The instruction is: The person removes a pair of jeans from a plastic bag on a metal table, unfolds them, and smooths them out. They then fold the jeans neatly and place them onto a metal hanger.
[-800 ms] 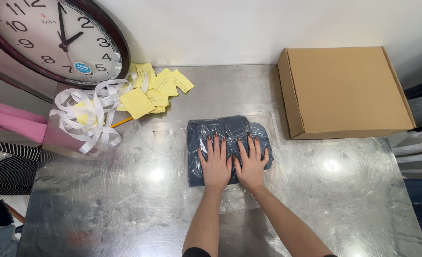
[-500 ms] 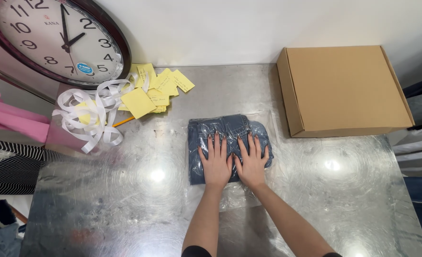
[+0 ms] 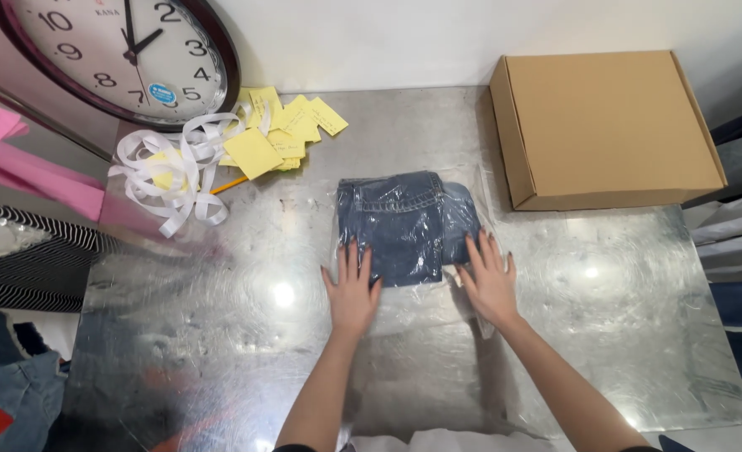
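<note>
Folded blue jeans lie inside a clear plastic bag on a shiny metal table. My left hand lies flat on the bag at the near left corner of the jeans, fingers spread. At the near right corner, my right hand presses flat on the bag with its fingers apart. Neither hand grips anything. The loose end of the bag stretches toward me between my forearms.
A closed brown cardboard box stands at the back right. Yellow paper notes and a tangle of white ribbon lie at the back left by a large wall clock. Pink material and clothing lie at the left edge.
Both hands have slid off the top of the jeans toward me and apart, to the near corners of the bag. The view has shifted slightly.
</note>
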